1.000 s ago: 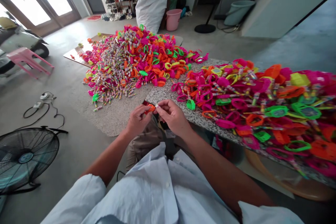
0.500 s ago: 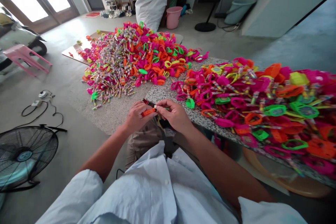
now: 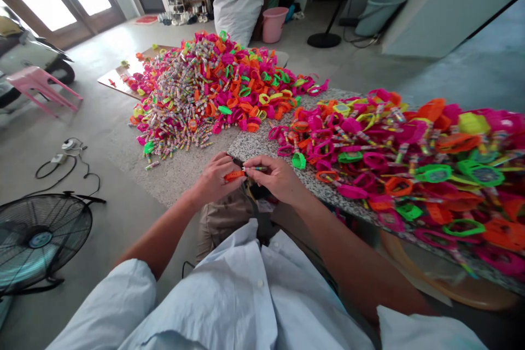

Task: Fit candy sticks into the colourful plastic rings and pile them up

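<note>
Nearest: pale blue shirt (image 3: 229, 295), then khaki trousers (image 3: 223, 224), both hands out over the lap at the near edge of the speckled counter (image 3: 254, 145).

Left hand (image 3: 215, 178): fingers closed around an orange strap piece (image 3: 234, 175), short end poking out toward the right hand. Right hand (image 3: 276, 179): thumb and index pinched together on a thin multicoloured stick (image 3: 257, 168), back end showing above the knuckles. Fingertips of the two hands meet or nearly so; can't tell whether stick and strap touch, contact point too small to read. Dark items under the hands, not identifiable.

Judgement on doing this fit-up well: left should be the fixture, firm but not squashing the strap, which looks like soft plastic. Right does the fine moves. Pinch the stick close to its working tip, line its axis up with the strap end, then feed straight; pushing at an angle could bend or slip it. Bracing the fingertips against each other would cut wobble. Thumb clear of the joint helps sightline.

Beyond, to the right on the counter: heap of bright watch-like pieces (image 3: 375, 161), sticks mixed in. Farther, ahead-left: bigger heap (image 3: 241, 90), loose sticks (image 3: 180, 87) massed on its left side. Behind that, white sack (image 3: 238, 3) and pink bucket (image 3: 274, 24).
</note>
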`<act>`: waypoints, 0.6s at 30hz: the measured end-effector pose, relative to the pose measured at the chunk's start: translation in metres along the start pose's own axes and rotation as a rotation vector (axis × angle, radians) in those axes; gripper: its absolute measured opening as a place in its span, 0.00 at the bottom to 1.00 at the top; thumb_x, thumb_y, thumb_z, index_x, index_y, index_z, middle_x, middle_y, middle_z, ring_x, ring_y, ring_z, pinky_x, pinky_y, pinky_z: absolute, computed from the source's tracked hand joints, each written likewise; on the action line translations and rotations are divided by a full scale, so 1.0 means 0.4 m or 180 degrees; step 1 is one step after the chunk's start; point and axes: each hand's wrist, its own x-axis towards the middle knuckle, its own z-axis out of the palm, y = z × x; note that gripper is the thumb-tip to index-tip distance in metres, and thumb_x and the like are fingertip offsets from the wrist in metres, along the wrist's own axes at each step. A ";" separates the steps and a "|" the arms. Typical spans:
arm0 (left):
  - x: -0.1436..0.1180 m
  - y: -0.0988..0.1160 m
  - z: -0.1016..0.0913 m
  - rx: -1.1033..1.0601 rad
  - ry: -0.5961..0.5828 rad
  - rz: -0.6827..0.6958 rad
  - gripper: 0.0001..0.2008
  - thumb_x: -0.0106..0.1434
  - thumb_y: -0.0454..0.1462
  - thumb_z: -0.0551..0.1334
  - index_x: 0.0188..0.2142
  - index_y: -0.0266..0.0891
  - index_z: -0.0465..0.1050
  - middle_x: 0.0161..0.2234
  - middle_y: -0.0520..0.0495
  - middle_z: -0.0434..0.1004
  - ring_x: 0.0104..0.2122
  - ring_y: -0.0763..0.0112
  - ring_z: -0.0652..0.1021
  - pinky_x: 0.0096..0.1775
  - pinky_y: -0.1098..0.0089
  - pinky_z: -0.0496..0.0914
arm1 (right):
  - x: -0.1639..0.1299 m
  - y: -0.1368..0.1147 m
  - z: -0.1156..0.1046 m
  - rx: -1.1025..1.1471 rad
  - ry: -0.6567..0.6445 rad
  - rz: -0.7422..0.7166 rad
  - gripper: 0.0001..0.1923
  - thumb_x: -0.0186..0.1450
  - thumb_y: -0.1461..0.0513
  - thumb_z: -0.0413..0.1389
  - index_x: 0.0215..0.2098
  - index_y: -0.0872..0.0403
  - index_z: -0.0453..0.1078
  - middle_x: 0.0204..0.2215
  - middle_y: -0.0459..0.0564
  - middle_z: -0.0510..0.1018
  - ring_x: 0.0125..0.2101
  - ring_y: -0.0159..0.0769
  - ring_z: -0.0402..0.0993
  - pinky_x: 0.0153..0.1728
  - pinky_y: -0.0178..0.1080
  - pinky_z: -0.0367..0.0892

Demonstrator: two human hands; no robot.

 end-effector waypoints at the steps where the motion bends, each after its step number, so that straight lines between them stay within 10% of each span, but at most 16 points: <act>1: 0.000 0.000 0.001 -0.0058 0.0040 0.0012 0.12 0.75 0.43 0.62 0.36 0.39 0.75 0.32 0.47 0.75 0.36 0.68 0.73 0.50 0.62 0.69 | 0.001 0.003 -0.001 0.0033 -0.0010 0.0002 0.17 0.67 0.51 0.63 0.45 0.56 0.80 0.33 0.49 0.80 0.30 0.32 0.74 0.34 0.37 0.68; 18: 0.014 -0.002 -0.017 -0.0300 -0.0265 0.0029 0.12 0.75 0.42 0.62 0.35 0.38 0.73 0.31 0.46 0.74 0.36 0.67 0.71 0.42 0.66 0.67 | -0.008 0.007 -0.017 -0.0770 -0.0177 -0.0926 0.09 0.71 0.65 0.57 0.46 0.53 0.79 0.42 0.49 0.81 0.44 0.35 0.78 0.49 0.38 0.70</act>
